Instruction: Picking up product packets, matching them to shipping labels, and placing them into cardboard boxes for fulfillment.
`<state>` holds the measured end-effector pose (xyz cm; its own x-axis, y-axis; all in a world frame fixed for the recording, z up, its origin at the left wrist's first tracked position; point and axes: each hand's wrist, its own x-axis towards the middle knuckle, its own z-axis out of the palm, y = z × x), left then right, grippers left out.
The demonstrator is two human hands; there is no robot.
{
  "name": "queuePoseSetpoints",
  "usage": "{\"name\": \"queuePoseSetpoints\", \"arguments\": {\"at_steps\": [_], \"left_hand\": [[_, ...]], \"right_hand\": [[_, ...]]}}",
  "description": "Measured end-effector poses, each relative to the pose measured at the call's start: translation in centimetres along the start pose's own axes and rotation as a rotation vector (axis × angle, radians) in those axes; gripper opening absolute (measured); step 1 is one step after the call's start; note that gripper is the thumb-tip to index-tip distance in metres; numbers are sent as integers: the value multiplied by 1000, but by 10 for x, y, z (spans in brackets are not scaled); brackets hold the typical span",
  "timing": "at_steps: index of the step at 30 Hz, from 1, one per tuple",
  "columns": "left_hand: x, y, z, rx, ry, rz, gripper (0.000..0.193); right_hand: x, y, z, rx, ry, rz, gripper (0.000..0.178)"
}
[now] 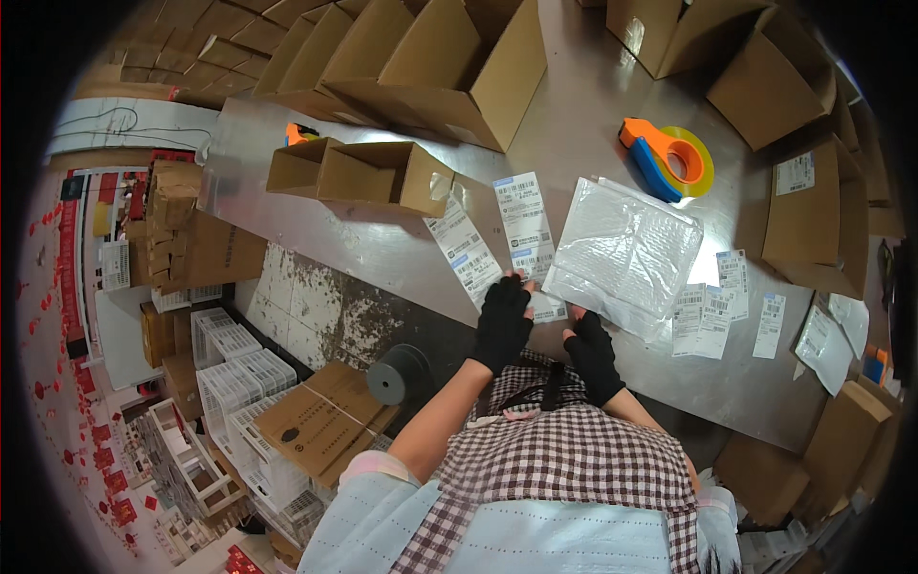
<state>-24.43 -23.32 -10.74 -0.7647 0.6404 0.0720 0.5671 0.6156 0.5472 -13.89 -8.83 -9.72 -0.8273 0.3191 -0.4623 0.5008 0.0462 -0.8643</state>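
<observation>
A black fingerless glove covers my left hand (504, 320). Its fingers reach out over the lower ends of two white printed label strips, the left strip (463, 251) slanting and the other strip (523, 218) nearly straight. My right hand (595, 356), gloved the same way, is by the near edge of a white bubble mailer (626, 251), thumb apart from the fingertips. The mailer lies flat on the metal table (402, 244). Whether the right fingertips go under its edge cannot be made out. More printed labels (703, 320) lie to the right of the mailer.
An orange and blue tape dispenser (660, 158) with yellow tape sits beyond the mailer. Open cardboard boxes (430, 72) stand at the back; smaller boxes (378, 177) stand nearer. More boxes (818, 215) line the right side. White plastic crates (239, 373) and flattened cardboard (327, 421) are at left.
</observation>
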Motion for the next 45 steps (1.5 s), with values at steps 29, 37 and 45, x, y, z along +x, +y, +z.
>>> {"name": "queuePoseSetpoints", "arguments": {"at_steps": [29,37,45], "left_hand": [[41,-30,-31,-1615,-269,-830,37],[34,11,-69,-1723,-138,-806,37],[31,21,-83,-1582,-275,-792,43]], "right_hand": [[26,-25,24,278,-38,-233,42],[26,-84,0,286,-172,-252,35],[9,-92,-9,113,-87,-408,16]]}}
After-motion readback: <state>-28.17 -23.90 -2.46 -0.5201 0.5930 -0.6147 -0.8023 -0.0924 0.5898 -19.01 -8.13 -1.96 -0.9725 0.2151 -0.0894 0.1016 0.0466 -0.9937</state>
